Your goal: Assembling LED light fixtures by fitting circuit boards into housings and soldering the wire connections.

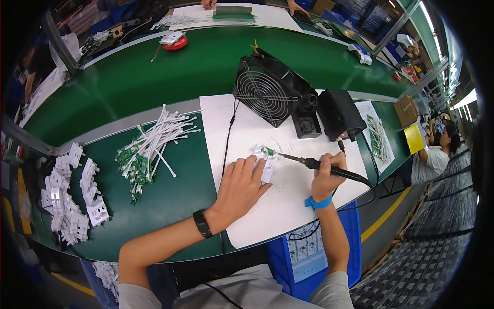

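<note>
In the middle of the white sheet, my left hand [239,190] holds a small white plastic housing [268,171] down, its fingers over one side and the thumb by the near end. A little green circuit board [268,151] shows at the housing's far end. My right hand [328,175] is closed around a soldering iron [313,163]. The iron points left, and its tip is close to the board; whether they touch I cannot tell.
White sheet [216,123] covers part of the green bench. Beyond stand a black fan [265,92] and a black power box [340,114]. Boards with white cables [154,149] and white housings [64,201] lie left. A blue bin [352,226] is below; a co-worker [437,154] sits right.
</note>
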`<state>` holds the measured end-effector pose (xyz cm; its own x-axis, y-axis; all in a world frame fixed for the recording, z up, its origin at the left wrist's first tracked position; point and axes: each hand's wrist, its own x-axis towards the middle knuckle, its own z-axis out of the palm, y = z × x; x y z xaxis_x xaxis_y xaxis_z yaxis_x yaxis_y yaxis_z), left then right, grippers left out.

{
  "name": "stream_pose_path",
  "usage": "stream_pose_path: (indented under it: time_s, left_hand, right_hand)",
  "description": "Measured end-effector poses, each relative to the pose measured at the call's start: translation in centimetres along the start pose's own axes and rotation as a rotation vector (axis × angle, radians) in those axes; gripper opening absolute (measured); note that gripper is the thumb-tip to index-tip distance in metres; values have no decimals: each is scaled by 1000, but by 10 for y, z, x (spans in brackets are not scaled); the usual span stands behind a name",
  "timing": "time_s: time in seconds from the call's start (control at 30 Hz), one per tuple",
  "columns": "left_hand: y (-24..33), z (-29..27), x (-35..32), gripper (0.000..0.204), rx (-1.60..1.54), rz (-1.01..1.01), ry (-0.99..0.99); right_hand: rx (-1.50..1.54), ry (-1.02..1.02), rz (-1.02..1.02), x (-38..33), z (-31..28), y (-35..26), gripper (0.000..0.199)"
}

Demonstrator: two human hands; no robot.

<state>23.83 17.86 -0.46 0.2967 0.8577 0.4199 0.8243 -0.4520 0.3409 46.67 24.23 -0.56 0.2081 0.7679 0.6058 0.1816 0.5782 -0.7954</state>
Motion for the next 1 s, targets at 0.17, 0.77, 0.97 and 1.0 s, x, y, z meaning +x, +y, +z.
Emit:
stream_pose_path:
  time_s: [0.17, 0.77, 0.97, 1.0]
  left_hand:
    - [-1, -2, -1, 58, 1, -2, -5]
    - [-1, 0, -3, 56, 3, 31, 48]
    - [-4, -3, -5, 57, 15, 40, 58]
    - [-3, -3, -4, 57, 14, 48, 59]
  right_hand:
    - [13, 217, -26, 30, -1, -17, 27]
    - [-342, -35, 39, 111, 49, 38, 21]
    - [-104, 28, 205, 103, 54, 27, 18]
    - [-313, 10, 114, 104, 50, 30, 17]
